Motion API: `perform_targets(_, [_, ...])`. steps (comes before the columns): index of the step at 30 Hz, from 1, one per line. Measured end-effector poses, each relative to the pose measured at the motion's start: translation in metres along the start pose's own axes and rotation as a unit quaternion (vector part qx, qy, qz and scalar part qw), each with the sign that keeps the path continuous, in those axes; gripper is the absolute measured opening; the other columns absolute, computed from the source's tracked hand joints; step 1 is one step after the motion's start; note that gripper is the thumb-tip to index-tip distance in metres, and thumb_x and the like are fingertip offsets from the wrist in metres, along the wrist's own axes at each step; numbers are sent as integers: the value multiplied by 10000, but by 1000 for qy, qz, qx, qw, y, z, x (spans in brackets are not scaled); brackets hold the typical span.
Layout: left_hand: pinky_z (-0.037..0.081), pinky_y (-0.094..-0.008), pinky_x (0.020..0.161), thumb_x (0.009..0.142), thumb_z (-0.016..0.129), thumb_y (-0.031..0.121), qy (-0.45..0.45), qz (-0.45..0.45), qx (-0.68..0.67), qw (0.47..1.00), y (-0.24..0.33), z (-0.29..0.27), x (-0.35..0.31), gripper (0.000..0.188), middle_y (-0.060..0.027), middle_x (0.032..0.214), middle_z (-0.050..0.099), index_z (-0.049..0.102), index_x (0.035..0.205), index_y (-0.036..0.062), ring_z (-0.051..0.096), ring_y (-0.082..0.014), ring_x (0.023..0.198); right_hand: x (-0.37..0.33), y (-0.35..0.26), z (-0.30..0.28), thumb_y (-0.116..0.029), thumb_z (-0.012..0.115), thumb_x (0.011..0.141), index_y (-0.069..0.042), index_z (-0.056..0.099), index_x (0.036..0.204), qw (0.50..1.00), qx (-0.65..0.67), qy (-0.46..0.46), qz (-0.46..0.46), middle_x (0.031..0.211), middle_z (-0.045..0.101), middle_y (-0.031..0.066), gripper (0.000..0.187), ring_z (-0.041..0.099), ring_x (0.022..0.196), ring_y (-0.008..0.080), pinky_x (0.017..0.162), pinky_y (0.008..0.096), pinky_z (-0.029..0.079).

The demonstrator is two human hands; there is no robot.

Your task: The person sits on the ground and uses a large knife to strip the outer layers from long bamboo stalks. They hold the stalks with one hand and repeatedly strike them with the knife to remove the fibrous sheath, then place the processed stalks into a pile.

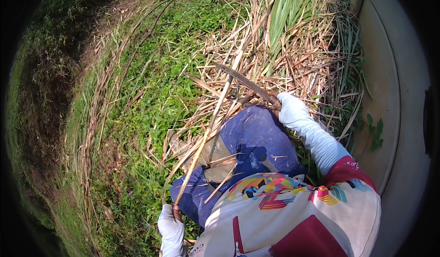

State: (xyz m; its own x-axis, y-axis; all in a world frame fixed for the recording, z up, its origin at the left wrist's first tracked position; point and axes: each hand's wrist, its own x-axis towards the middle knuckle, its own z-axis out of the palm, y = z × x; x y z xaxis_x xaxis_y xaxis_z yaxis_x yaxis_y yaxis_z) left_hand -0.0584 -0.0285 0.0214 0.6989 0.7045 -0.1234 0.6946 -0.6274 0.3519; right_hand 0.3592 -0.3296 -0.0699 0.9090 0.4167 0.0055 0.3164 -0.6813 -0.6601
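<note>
In a white covering that leaves the fingertips bare, my left hand [171, 226] is closed round the lower end of a long, pale, thin cane stalk [201, 148]. The stalk slants up and away across my legs. My right hand [289, 110], in a similar white covering, grips the brown handle of a machete [250, 84]. Its long, darkish blade points left and crosses the stalk near the far end; whether the two touch I cannot tell. Blue trousers [261, 133] cover my bent legs, and dry leaf strips [222, 181] lie over them.
Dry straw and cut leaves [307, 60] are heaped beyond my knees, with long green leaves [279, 21] on top. Low green plants [156, 92] grow to the left, beside a line of dry stalks [89, 151]. A smooth, pale curved wall [382, 73] stands close on the right.
</note>
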Motion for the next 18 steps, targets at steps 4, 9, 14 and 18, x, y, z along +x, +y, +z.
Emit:
perform_targets(4, [383,-320,568,1090,586,298,-89,-53,-154,983,-20,0,26,290,-35,662,561,640,996,29,495,-174,567,-18,-54,-9,-211,677,940,-228,674,1318,983,-41,-173,-37,1035,735,174,378,725,946,399,809,491,572])
perform_targets(9, [347,-309,481,1030,663,477,-353,-225,-388,821,-14,2,43,430,-14,686,518,623,1074,51,430,-128,505,-23,-55,4,-281,641,986,-251,624,1379,963,-97,-242,-70,982,743,168,395,730,938,404,777,501,581])
perform_targets(14, [320,-310,471,1054,627,445,-506,-300,-471,657,-52,16,44,368,0,666,434,619,1121,83,385,-122,516,-30,-37,-11,-250,692,939,-266,628,1364,977,-86,-191,-36,970,739,173,430,728,932,410,784,495,579])
perform_targets(18, [326,-303,473,1120,499,411,-581,-307,-540,525,-88,29,36,357,0,683,420,580,1199,73,371,-123,515,8,39,-8,-168,696,909,-174,699,1278,993,-94,-67,13,1015,732,206,369,716,955,420,815,475,561])
